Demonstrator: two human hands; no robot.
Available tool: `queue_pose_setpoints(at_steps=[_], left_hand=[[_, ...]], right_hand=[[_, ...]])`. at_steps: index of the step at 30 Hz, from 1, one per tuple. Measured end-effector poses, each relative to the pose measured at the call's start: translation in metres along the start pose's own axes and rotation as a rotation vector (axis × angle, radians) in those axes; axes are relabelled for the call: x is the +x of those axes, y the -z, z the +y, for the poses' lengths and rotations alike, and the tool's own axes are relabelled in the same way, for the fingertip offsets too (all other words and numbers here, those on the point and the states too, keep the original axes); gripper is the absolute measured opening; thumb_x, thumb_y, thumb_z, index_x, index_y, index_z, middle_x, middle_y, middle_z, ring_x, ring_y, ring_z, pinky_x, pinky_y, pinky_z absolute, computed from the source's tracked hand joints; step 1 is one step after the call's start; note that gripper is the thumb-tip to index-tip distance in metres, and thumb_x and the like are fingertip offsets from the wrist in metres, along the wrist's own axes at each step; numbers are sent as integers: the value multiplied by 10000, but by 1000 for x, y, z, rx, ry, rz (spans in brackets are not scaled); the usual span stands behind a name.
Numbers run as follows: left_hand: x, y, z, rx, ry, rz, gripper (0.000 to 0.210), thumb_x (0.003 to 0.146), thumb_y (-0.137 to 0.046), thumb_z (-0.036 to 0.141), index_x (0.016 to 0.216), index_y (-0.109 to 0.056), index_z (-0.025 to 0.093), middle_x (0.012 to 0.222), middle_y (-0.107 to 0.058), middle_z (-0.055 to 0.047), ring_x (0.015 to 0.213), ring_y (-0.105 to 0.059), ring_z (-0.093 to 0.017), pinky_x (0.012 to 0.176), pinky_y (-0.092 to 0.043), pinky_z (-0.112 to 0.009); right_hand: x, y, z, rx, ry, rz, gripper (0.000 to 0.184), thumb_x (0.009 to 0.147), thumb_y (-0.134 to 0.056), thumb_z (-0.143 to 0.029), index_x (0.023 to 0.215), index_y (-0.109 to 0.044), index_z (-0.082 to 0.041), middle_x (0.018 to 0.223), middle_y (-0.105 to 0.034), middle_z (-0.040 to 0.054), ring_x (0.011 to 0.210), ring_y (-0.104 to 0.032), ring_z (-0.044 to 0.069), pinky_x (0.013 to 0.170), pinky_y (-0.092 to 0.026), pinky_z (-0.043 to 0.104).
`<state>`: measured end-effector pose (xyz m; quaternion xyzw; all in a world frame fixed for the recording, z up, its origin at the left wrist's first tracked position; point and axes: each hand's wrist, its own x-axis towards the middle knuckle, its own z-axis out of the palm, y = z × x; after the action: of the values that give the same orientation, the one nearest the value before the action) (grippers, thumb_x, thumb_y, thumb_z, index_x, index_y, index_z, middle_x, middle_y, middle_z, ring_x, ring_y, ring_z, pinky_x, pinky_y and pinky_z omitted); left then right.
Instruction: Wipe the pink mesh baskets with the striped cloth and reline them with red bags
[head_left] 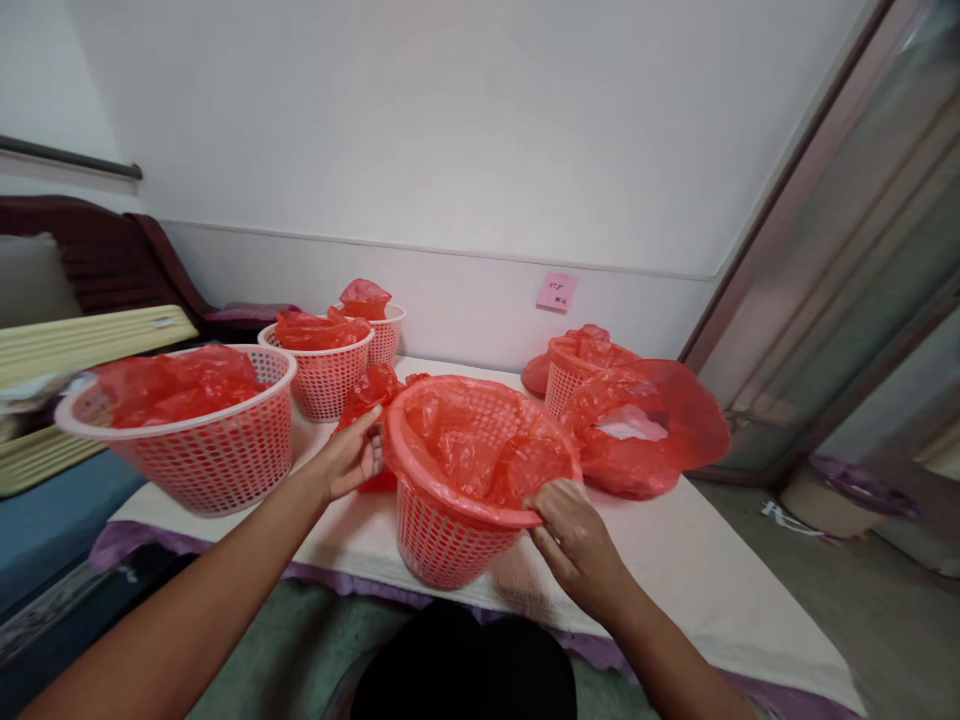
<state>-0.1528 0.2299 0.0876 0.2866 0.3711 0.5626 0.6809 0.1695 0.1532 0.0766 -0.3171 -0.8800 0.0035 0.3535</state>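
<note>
A pink perforated plastic basket (457,545) stands in front of me, tilted slightly toward me. A thin red plastic bag (457,455) lines it and is folded over its rim. My right hand (574,535) is closed on the near right rim, fingers wrapped round the basket edge and the bag. At the left side, my left hand (354,455) is open, its palm facing the basket and its fingertips close to the rim; whether they touch it I cannot tell. More crumpled red plastic (371,390) lies behind the left hand.
Several lined baskets stand around: a large white one (217,460), two behind it, and a pink one (559,385) at the back right. An opened red bag (637,480) with white contents sits right. All rest on a white-covered table (720,600). A pink note (556,291) hangs on the wall.
</note>
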Motion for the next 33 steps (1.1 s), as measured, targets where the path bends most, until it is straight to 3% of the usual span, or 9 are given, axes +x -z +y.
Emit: queue_pose_setpoints(at_steps=[5,11,17,22,28,33], left_hand=[[-47,-15,-12,-67,-97,-63,138,929,-534,195,943,-666,157,774,-712,-30,655,-683,-133,636,-598,-267],[-77,-5,-28,-134,-206,-13,210,905,-533,105,1040,-679,174,978,-744,-49,831,-704,-130,759,-603,-256],[-75,5,-46,-164,-262,51,294,849,-535,-3,1046,-695,147,969,-752,-73,802,-710,-125,761,-605,-246],[-71,2,-51,-196,-305,104,258,853,-520,-3,946,-713,140,922,-754,-56,789,-713,-118,746,-608,-231],[-68,1,-60,-189,-335,140,351,838,-498,-27,1066,-698,149,1009,-757,-64,790,-723,-114,762,-599,-201],[-64,4,-69,-150,-344,166,305,842,-514,-12,1021,-709,142,956,-762,-49,807,-718,-114,782,-592,-198]], right_hand=[[0,-6,-6,-69,8,3,111,965,-428,-205,906,-518,-175,798,-529,36,767,-428,194,726,-300,350],[7,-17,-23,-127,22,-51,110,933,-449,-173,884,-546,-159,802,-540,52,772,-428,204,735,-306,362],[11,-22,-31,-163,1,-52,79,910,-490,-175,867,-555,-159,810,-548,52,786,-429,206,749,-317,361],[11,-23,-33,-216,-9,-57,103,916,-479,-202,874,-565,-164,815,-557,46,800,-435,208,768,-324,370],[11,-23,-32,-218,-24,-41,76,889,-497,-200,888,-568,-174,824,-563,38,811,-441,204,788,-332,367],[10,-23,-31,-191,-20,-21,75,876,-490,-178,890,-564,-180,819,-562,37,809,-446,202,781,-328,361]])
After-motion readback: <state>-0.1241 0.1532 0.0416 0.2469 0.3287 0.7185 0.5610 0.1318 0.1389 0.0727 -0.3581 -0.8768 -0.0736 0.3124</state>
